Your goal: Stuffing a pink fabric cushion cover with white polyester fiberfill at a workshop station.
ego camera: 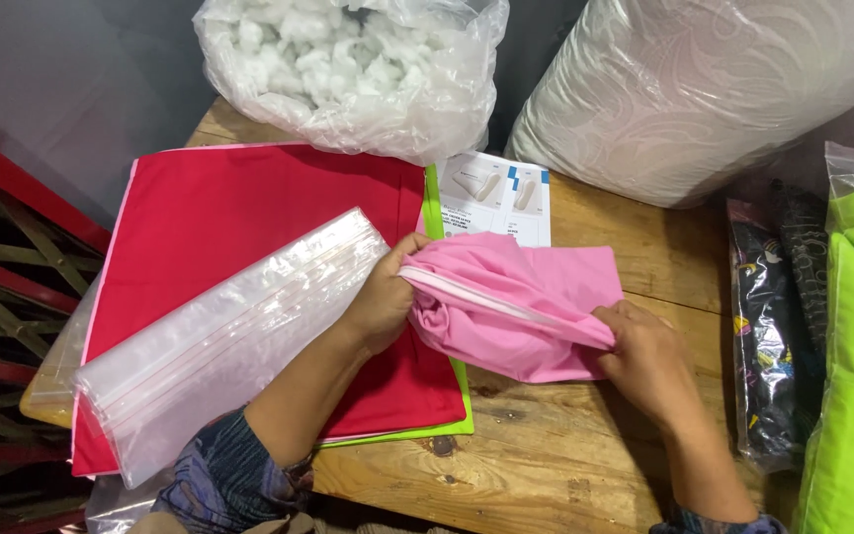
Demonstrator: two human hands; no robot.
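We grip the pink fabric cover (526, 297) over the wooden table (565, 455); our left hand (383, 297) pinches its zippered edge, our right hand (644, 361) clutches its bunched corner; beyond lie red fabric (249, 208) and a stuffing bag (348, 69).

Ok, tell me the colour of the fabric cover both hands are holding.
Pink fabric cover with a white zipper edge, clearest in the head view.
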